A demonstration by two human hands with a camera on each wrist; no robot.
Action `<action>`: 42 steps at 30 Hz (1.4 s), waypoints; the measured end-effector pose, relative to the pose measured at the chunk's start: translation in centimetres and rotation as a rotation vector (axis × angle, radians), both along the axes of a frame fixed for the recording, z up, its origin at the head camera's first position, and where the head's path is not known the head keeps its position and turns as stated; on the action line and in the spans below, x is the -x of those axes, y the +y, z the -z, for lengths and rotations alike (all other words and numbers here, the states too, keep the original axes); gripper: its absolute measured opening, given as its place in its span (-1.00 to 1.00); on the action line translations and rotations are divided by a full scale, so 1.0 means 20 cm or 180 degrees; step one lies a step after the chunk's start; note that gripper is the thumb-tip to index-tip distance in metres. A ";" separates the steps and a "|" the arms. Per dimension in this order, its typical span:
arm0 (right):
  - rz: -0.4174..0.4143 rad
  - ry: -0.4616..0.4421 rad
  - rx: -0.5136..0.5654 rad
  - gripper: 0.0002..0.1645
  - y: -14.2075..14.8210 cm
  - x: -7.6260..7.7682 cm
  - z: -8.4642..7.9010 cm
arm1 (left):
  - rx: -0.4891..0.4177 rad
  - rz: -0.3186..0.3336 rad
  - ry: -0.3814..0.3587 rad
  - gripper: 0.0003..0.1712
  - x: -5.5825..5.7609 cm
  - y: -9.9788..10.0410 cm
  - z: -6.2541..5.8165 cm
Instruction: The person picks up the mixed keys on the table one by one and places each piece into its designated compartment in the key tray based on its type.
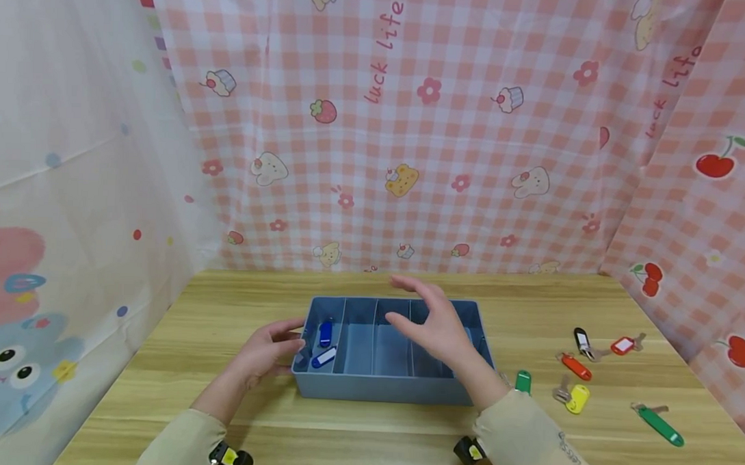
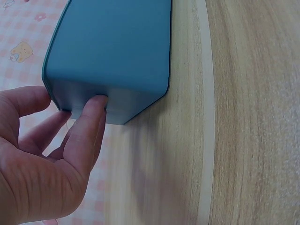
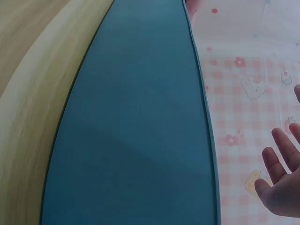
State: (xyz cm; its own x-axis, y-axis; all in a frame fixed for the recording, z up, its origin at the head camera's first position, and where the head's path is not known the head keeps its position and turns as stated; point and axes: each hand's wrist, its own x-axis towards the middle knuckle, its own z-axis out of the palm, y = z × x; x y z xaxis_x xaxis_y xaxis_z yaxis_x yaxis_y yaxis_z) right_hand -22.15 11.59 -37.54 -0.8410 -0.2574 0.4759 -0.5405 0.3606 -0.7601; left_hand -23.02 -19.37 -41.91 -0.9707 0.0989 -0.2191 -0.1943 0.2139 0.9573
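A long blue-grey divided box [image 1: 388, 389] stands on the wooden table, split into several compartments. Two blue key tags, an upper one [image 1: 326, 333] and a lower one with a white label [image 1: 324, 357], lie in its leftmost compartment. My left hand [image 1: 263, 352] touches the box's left end; in the left wrist view its fingertips [image 2: 98, 101] rest against the end wall [image 2: 124, 101]. Over the right-hand compartments hovers my right hand [image 1: 437, 327], fingers and thumb spread, holding nothing. The right wrist view catches this hand [image 3: 283, 190] beside the box's long side [image 3: 133, 117].
Right of the box lie keys with tags: black [image 1: 581, 341], red with white label [image 1: 622, 346], plain red [image 1: 576, 367], yellow [image 1: 579, 399] and long green [image 1: 661, 426]. Another green tag [image 1: 523, 382] is partly behind the right forearm. A checked curtain [image 1: 363, 143] hangs behind the table.
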 end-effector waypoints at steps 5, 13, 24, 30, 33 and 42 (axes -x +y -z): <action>0.0022 0.0020 -0.0018 -0.31 0.08 0.00 0.00 | -0.0007 -0.0006 -0.0025 -0.43 0.00 0.00 0.00; 0.0092 0.0124 -0.0054 -0.32 0.21 0.00 0.01 | 0.0030 0.0010 -0.0016 -0.43 0.01 0.00 0.01; 0.0214 0.0281 -0.0207 -0.29 0.42 -0.03 0.02 | 0.0016 0.0009 -0.0017 -0.43 0.01 -0.01 0.01; 0.0214 0.0277 -0.0292 -0.28 0.51 -0.06 0.01 | 0.0038 0.0012 -0.0024 -0.42 0.01 -0.01 0.01; 0.0261 0.0226 -0.0343 -0.27 0.56 -0.07 0.02 | 0.0045 0.0012 -0.0022 -0.42 0.01 -0.01 0.01; 0.0320 0.0037 -0.0485 -0.23 0.68 -0.10 0.09 | 0.0056 0.0004 -0.0007 -0.42 0.01 0.00 0.01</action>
